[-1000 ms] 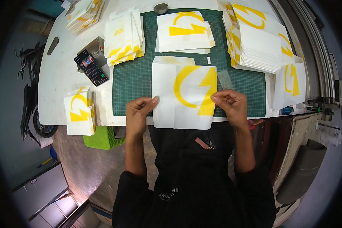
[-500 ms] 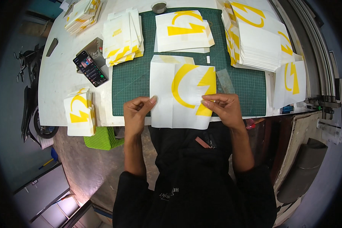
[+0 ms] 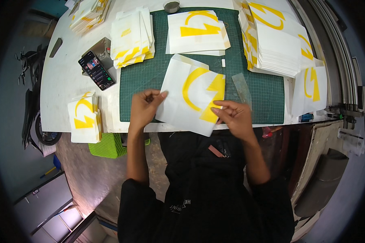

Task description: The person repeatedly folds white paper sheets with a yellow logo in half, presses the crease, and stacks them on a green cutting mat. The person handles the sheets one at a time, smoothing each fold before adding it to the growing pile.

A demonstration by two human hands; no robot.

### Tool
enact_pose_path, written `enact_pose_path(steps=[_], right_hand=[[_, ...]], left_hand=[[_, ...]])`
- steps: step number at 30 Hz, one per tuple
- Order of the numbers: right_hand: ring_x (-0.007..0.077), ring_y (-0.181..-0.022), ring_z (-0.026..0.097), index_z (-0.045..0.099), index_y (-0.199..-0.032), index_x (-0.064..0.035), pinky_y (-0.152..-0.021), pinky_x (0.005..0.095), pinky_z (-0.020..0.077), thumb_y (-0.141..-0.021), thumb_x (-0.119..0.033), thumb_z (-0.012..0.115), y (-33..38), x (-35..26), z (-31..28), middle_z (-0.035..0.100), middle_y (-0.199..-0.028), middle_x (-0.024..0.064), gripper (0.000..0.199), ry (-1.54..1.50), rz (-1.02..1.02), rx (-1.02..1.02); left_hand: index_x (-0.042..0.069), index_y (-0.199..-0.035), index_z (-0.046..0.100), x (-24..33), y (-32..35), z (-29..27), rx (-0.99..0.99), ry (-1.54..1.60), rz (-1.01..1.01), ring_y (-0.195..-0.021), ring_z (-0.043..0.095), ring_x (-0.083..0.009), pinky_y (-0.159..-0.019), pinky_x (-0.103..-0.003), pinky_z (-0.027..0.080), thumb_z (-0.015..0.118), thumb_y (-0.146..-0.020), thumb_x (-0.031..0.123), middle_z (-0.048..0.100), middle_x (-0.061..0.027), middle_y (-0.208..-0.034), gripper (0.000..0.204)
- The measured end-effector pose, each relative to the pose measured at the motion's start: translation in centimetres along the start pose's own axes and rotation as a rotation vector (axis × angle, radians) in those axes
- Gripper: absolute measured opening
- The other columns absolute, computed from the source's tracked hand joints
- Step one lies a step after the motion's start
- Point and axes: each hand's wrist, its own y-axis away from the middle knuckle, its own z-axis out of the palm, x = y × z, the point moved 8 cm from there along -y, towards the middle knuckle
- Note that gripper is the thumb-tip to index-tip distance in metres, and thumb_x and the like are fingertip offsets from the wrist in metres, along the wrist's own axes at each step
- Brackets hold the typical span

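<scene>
A white paper sheet [image 3: 175, 89] with a large yellow print is held tilted over the front edge of the green cutting mat [image 3: 267, 97]. Its left edge is pinched between the thumb and fingers of my left hand [image 3: 145, 106]. My right hand [image 3: 237, 116] grips the lower right edge, over the yellow part. The far end of the paper shows a folded or layered strip. Just beyond it lies a pile of similar printed sheets [image 3: 196, 42]. To the right of the paper, a clear plastic strip [image 3: 241, 87] rests on the mat.
Folded paper stacks [image 3: 132, 38] stand at the back left, with a large stack [image 3: 275, 48] at the right. A smaller stack [image 3: 83, 115] overhangs the left front edge. A phone [image 3: 96, 69] leans on a grey box [image 3: 103, 50]. A small round dish [image 3: 171, 6] sits at the back.
The paper has turned, its far end leaning right and its near edge slanting down to the right. My left hand has risen a little, and my right hand has shifted slightly left.
</scene>
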Motion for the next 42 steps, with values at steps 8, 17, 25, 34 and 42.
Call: enact_pose_path(steps=[8,17,25,34,42], right_hand=[[0.0205,-0.063,0.066,0.077,-0.112,0.0025,-0.058,0.0350,0.0532,-0.090,-0.011,0.082,3.1,-5.5,3.1,0.069,-0.079,0.0110,0.027,0.928,-0.393,0.179],[0.0388,-0.140,0.052,0.069,-0.127,0.0025,-0.123,0.0557,0.0317,-0.098,-0.045,0.068,-2.8,-4.3,12.1,0.062,-0.143,0.0198,0.055,1.141,-0.768,-0.240],[0.0333,-0.148,0.047,0.062,-0.140,0.0024,-0.127,0.0590,0.0234,-0.099,-0.052,0.064,0.0,-2.2,8.8,0.056,-0.153,0.0172,0.068,1.261,-0.624,-0.350],[0.0313,-0.149,0.047,0.060,-0.142,0.0018,-0.127,0.0627,0.0205,-0.101,-0.056,0.060,5.1,-0.4,4.1,0.059,-0.150,0.0178,0.071,1.246,-0.599,-0.340],[0.0293,-0.148,0.049,0.062,-0.142,-0.0025,-0.127,0.0642,0.0199,-0.100,-0.052,0.062,4.7,0.4,3.4,0.058,-0.152,0.0147,0.065,1.206,-0.641,-0.294]], left_hand=[[-0.003,-0.094,0.078,1.4,-2.0,0.1,-0.098,-0.208,0.114,-0.065,0.055,-0.0050,-0.058,-0.025,0.043,0.082,-0.093,0.019,0.068,-0.0006,-0.073,0.023],[-0.004,-0.092,0.078,3.0,-5.2,1.8,-0.176,-0.314,0.297,-0.062,0.058,-0.0088,-0.059,-0.030,0.048,0.081,-0.092,0.020,0.070,-0.0072,-0.070,0.025],[-0.005,-0.089,0.078,1.9,-6.2,1.5,-0.163,-0.408,0.190,-0.061,0.057,-0.0102,-0.059,-0.031,0.048,0.084,-0.089,0.022,0.068,-0.0068,-0.067,0.027],[-0.004,-0.089,0.078,1.2,-6.8,1.5,-0.175,-0.398,0.214,-0.061,0.057,-0.0108,-0.060,-0.031,0.049,0.085,-0.088,0.022,0.069,-0.0074,-0.069,0.026],[-0.003,-0.090,0.079,1.9,-6.4,1.4,-0.180,-0.457,0.229,-0.062,0.056,-0.0100,-0.060,-0.030,0.048,0.085,-0.089,0.022,0.069,-0.0058,-0.069,0.026]])
